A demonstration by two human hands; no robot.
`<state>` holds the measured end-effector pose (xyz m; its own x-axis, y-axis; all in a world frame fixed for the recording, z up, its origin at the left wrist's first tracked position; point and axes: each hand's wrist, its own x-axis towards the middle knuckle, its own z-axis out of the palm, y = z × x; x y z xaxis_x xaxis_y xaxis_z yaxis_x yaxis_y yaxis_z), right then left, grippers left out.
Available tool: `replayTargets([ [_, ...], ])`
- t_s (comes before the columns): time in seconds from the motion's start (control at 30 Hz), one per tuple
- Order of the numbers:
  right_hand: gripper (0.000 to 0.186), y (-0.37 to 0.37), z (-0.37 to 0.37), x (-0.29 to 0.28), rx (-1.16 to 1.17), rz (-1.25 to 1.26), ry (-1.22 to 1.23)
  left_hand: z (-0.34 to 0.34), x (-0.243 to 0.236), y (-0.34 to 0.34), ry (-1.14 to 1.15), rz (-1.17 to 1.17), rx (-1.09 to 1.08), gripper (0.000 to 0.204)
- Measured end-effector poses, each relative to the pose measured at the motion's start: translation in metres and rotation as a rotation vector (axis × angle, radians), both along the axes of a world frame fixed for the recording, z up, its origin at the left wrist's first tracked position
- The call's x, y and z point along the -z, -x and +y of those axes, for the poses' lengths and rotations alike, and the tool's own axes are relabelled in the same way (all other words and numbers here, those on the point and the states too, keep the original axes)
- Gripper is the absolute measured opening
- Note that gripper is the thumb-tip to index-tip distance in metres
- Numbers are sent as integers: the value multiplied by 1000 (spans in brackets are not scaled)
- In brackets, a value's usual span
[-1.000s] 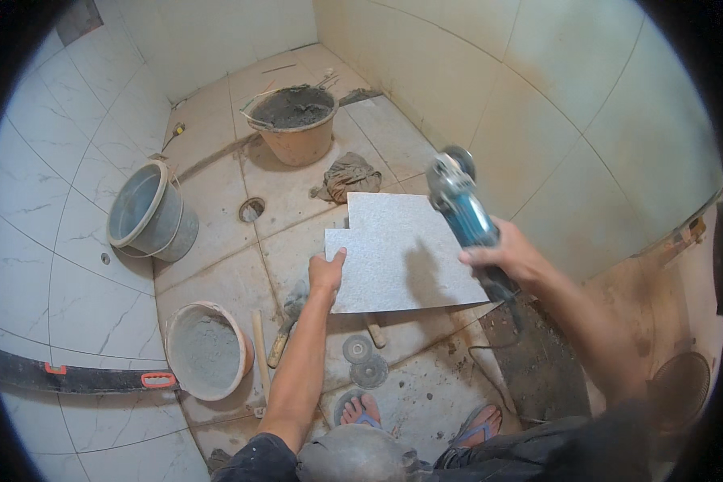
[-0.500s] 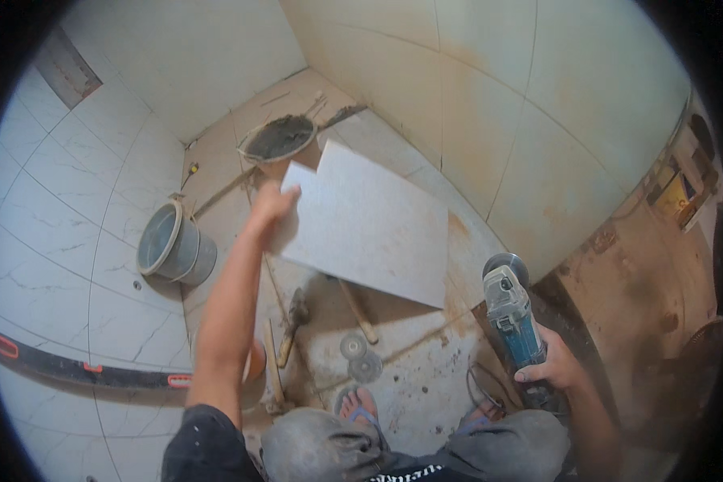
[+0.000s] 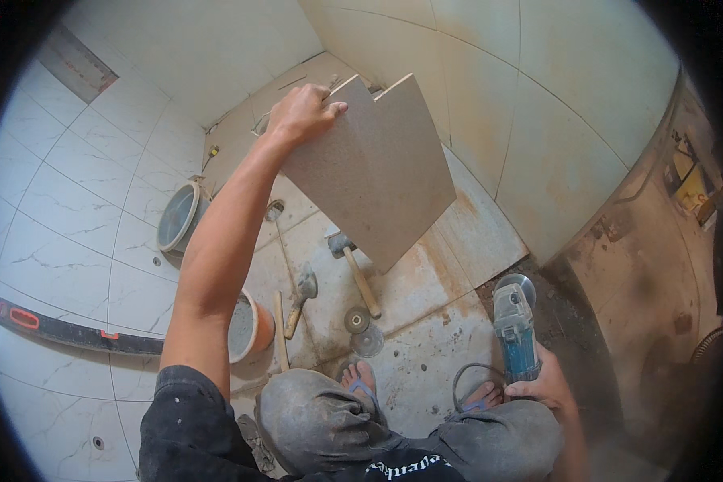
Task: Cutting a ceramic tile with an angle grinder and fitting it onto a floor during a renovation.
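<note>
My left hand (image 3: 305, 116) grips a floor tile (image 3: 377, 169) by its upper left edge, thumb on the near face. The tile is raised and steeply tilted, with its dull grey-brown face toward me and a step-shaped notch cut in its top edge. Low on the right, my right hand (image 3: 546, 381) is wrapped around the body of a blue and grey angle grinder (image 3: 516, 337). The grinder's disc points away from me, apart from the tile. A dark cord (image 3: 466, 373) loops beside my foot.
Two loose grinding discs (image 3: 357, 320) lie on the floor before my feet. Near them are a wooden-handled hammer (image 3: 357, 277) and a trowel-like tool (image 3: 301, 301). A grey bucket (image 3: 179, 221), an orange bucket (image 3: 261, 325) and a long spirit level (image 3: 72, 331) are at the left.
The tile has been raised and tipped up, so its darker face shows instead of the pale one. It now hides most of the mortar bucket. The grinder stays in my right hand.
</note>
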<state>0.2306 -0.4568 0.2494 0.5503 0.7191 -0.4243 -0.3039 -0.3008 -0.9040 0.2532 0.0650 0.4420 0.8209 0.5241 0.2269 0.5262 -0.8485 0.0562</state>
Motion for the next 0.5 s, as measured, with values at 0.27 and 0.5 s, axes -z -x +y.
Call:
replayTargets([
  [0.27, 82, -13, 11, -12, 32, -90, -104, -17, -10, 31, -126, -9, 310, 32],
  [0.5, 80, -38, 52, -57, -186, -358, 91, -15, -6, 61, -108, -27, 365, 32],
])
